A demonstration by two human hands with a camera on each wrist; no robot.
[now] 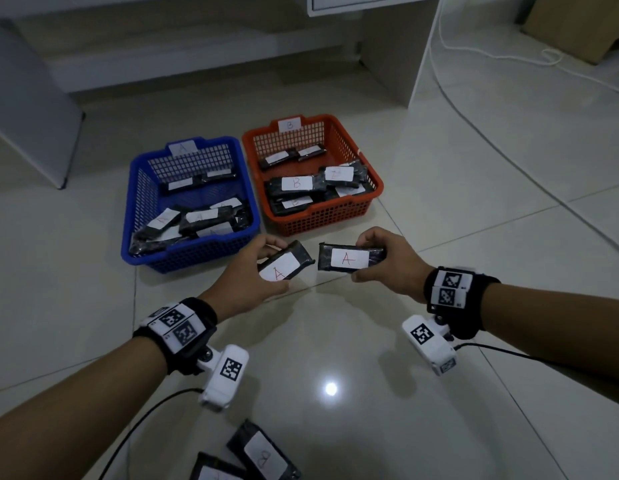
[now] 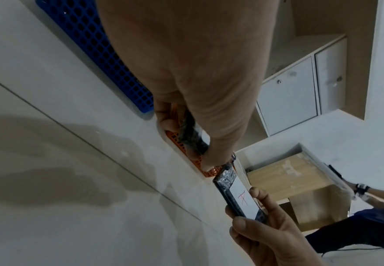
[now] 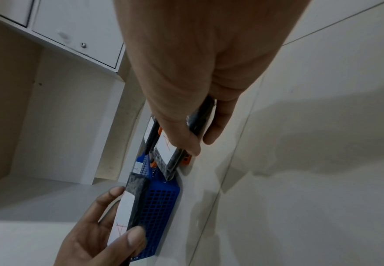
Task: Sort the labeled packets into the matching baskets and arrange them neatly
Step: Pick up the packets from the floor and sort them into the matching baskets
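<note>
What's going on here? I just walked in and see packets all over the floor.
A person is sorting black labeled packets. Each hand holds one marked A: left hand grips one packet, right hand another, both just in front of the blue basket tagged A and the orange basket tagged B. More packets wait on the floor.

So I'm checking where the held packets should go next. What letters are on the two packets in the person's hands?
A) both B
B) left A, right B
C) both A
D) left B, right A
C: the packet in the left hand and the packet in the right hand each carry a white label with a red A, matching the tag on the blue basket.
</note>
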